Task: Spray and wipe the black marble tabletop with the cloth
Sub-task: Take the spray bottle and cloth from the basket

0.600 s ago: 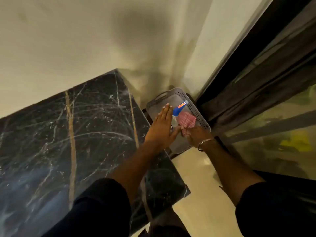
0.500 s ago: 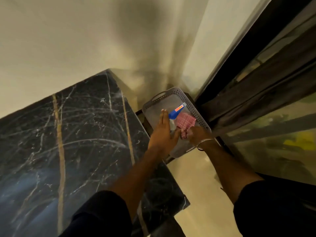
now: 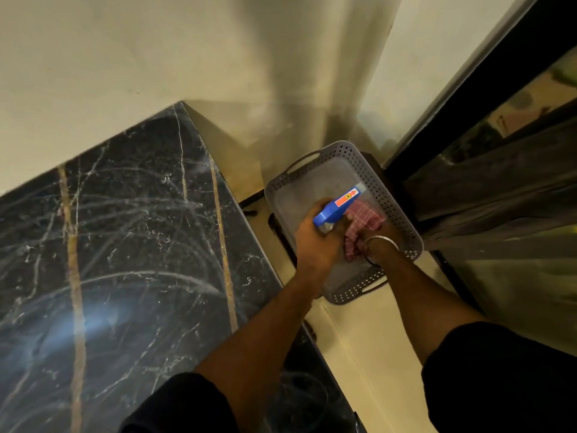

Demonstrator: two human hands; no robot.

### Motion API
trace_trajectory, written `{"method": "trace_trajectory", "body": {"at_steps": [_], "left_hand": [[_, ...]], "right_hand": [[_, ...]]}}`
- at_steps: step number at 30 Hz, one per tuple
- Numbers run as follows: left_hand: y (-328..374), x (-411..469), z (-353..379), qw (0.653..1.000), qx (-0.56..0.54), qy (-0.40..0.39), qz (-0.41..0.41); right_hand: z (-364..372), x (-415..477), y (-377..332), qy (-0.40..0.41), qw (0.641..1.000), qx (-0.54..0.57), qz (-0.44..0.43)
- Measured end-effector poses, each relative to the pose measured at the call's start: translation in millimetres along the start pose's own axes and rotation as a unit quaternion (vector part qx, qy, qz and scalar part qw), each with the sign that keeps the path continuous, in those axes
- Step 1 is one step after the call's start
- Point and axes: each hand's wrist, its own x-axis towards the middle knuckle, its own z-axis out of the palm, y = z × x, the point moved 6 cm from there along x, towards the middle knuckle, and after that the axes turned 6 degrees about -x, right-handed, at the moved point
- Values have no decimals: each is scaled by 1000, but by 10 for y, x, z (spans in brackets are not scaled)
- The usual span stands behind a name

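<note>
The black marble tabletop (image 3: 125, 260), veined in white and gold, fills the left half of the view. To its right a grey perforated basket (image 3: 387, 195) sits low near the floor. My left hand (image 3: 315, 242) is closed around a spray bottle (image 3: 338, 203) with a blue head and an orange label, inside the basket. Beside it my right hand (image 3: 379, 242), a metal bangle on the wrist, grips a red checked cloth (image 3: 359, 226). The bottle's body is mostly hidden by my left hand.
A cream wall (image 3: 156, 57) runs behind the table and basket. A dark door frame with a reflective glass panel (image 3: 515, 189) stands at the right. Cream floor (image 3: 368, 354) lies between the table edge and the glass. My dark sleeves fill the bottom of the view.
My left hand was flat and open over the basket; now it has closed around the spray bottle. My right hand stays on the cloth, now bunched in its grip.
</note>
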Motion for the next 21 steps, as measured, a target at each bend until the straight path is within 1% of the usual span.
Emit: {"method": "trace_trajectory", "body": {"at_steps": [1,3,4,6,7,8,9,11,13,18,21], "left_hand": [[0,-8,2,1000,-5,-1,1],[17,-22,-13,1000,-9,-2,6],[40,-17,-27,1000,-8,-2,10],[153,-24,-58,1000,-6,-2,27],[226,-28,-68,999,-2,-4,34],[338,-51,-63,999,2,-10,46],[437,-76,-48,998,4,-19,60],[684,-149,-73,996,-7,-23,90],[951,-226,-177,993,-16,-12,120],[1664,-509,-598,979,-41,0,199],[1967,-696,-969,971,-28,14,236]], "right_hand": [[4,1,36,-18,999,26,9],[-24,-130,-24,-56,990,131,9],[-23,-141,-42,-68,979,191,4],[-75,-279,-176,-67,963,260,2],[-77,-339,-225,-62,955,289,14],[-104,-403,-296,-43,946,322,15],[-136,-464,-334,-30,940,338,21],[-268,-666,-492,9,945,328,-1],[-466,-932,-707,35,938,344,-31],[-779,-1547,-1376,29,881,464,-89],[-830,-1827,-1686,15,864,491,-111]]}}
